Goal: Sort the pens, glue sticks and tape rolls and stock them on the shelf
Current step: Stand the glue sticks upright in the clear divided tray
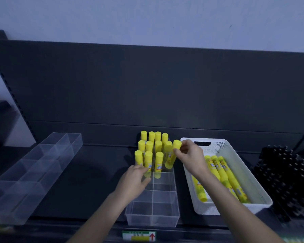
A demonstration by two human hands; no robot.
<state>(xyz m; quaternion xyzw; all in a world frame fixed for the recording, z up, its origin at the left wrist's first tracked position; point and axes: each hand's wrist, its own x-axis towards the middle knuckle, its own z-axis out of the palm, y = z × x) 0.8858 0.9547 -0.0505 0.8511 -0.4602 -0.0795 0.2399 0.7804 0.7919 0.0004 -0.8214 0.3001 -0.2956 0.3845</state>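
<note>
Several yellow glue sticks point(148, 146) stand upright in the far compartments of a clear divided organiser point(153, 214) on the dark shelf. My right hand point(191, 156) pinches one tilted glue stick point(173, 155) by its upper part, over the organiser's right side. My left hand point(133, 181) rests on the organiser's left wall with fingers relaxed, next to the front row of sticks. More glue sticks point(223, 174) lie flat in a white basket point(235, 153) to the right.
A second clear divided organiser point(33, 171) lies diagonally at the left with nothing in it. A black block of upright pens point(284, 178) stands at the far right. The shelf's dark back panel point(147, 85) rises behind. A price label point(139, 235) sits on the front edge.
</note>
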